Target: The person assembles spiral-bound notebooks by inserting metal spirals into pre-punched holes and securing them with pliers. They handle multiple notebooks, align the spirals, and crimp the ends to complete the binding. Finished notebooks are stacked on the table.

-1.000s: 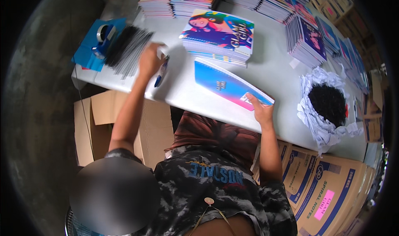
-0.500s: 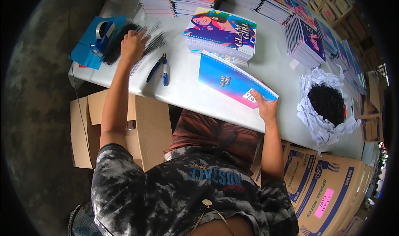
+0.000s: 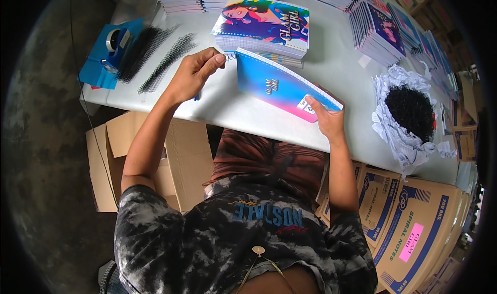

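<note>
My right hand (image 3: 327, 116) grips the lower right end of an unbound notebook (image 3: 274, 84) with a blue-to-pink cover, its thumb on the cover. Small holes run along the notebook's upper edge. My left hand (image 3: 196, 75) is closed on a dark spiral coil (image 3: 231, 57). Only a short end of the coil shows past the fingertips, at the notebook's upper left corner; whether it is in a hole I cannot tell. Behind the hands stands a stack of notebooks (image 3: 264, 25) with a colourful illustrated cover. Loose black spiral coils (image 3: 168, 61) lie left of my left hand.
A blue tape dispenser (image 3: 118, 48) rests on a blue sheet at the table's left. Bound notebooks (image 3: 375, 32) are stacked at the back and right. Crumpled paper (image 3: 383, 118) holds black coil scraps (image 3: 410, 113). Below the table are an open carton (image 3: 189, 159) and printed cartons (image 3: 414, 237).
My left hand has come from the loose coils to the notebook's corner, now with a coil in it. It covers most of the blue-handled cutters. My right hand still holds the notebook.
</note>
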`<state>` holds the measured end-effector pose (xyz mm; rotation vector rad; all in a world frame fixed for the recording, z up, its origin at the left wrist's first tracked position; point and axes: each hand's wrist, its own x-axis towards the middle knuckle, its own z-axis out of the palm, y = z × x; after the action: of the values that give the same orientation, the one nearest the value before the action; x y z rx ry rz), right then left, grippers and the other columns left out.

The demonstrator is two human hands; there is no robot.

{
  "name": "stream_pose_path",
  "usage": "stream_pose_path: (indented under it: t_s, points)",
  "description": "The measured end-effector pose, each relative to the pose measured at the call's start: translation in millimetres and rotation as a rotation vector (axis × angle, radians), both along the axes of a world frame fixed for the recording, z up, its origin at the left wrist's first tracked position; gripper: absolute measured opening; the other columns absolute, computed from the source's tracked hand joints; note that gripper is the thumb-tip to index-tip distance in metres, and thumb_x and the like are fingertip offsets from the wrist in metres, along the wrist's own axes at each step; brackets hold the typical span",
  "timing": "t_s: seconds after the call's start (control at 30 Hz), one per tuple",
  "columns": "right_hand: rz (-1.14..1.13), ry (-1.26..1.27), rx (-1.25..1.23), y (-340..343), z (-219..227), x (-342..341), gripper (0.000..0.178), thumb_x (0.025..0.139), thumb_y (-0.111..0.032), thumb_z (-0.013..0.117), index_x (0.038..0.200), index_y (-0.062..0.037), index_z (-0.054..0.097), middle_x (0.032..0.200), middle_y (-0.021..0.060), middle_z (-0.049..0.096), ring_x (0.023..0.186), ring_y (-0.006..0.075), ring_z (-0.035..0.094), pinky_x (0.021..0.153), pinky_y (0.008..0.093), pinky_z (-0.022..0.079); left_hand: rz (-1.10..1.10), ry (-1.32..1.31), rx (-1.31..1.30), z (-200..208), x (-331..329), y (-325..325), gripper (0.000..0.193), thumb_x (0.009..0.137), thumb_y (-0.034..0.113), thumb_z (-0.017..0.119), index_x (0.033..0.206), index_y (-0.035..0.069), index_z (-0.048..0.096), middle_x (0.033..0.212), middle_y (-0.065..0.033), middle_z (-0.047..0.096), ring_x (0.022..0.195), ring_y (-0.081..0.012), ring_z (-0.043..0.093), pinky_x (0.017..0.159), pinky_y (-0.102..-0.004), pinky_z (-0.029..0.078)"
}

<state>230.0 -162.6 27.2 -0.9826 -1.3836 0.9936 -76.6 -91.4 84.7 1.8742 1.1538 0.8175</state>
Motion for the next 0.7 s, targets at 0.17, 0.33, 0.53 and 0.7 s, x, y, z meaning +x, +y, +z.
stream_pose_path:
  t_s: [0.17, 0.33, 0.53, 0.7]
  points:
    - [0.056, -0.055, 0.095, 3, -4, 4, 0.025, 0.084, -0.002, 0.062, 0.109, -0.0002, 0.062, 0.093, 0.0027, 0.066, 0.073, 0.005, 0.053, 0.065, 0.0198, 0.045, 0.034, -0.136, -0.172, 7, 4, 6, 0.035, 0.092, 0.034, 0.051, 0.083, 0.001, 0.057, 0.068, 0.0, 0.051, 0.057, -0.0054, 0.038, 0.054, -0.0191, 0.033]
    - [0.094, -0.047, 0.09, 1, 0, 4, 0.025, 0.084, -0.001, 0.061, 0.109, -0.0007, 0.063, 0.093, 0.0032, 0.066, 0.074, 0.0052, 0.054, 0.067, 0.0198, 0.046, -0.126, -0.098, 0.098, 24, 1, 16, 0.023, 0.087, 0.026, 0.06, 0.09, 0.003, 0.058, 0.08, -0.0012, 0.059, 0.061, -0.0086, 0.047, 0.057, -0.0215, 0.039]
    - [0.102, -0.006, 0.057, -3, -4, 4, 0.025, 0.083, -0.002, 0.063, 0.108, -0.0004, 0.063, 0.089, 0.0034, 0.066, 0.075, 0.0057, 0.055, 0.067, 0.0202, 0.046, -0.338, 0.474, 0.338, 57, 9, 10, 0.026, 0.081, 0.016, 0.065, 0.103, 0.004, 0.059, 0.105, -0.0137, 0.061, 0.087, -0.0297, 0.058, 0.076, -0.0361, 0.047]
    - [0.077, -0.056, 0.098, -6, -5, 3, 0.025, 0.083, -0.004, 0.063, 0.108, -0.0004, 0.063, 0.089, 0.0034, 0.067, 0.073, 0.0059, 0.055, 0.066, 0.0207, 0.046, -0.233, 0.564, 0.535, 58, 21, -1, 0.034, 0.08, 0.009, 0.064, 0.11, 0.002, 0.051, 0.098, -0.0111, 0.059, 0.09, -0.0257, 0.058, 0.077, -0.0336, 0.048]
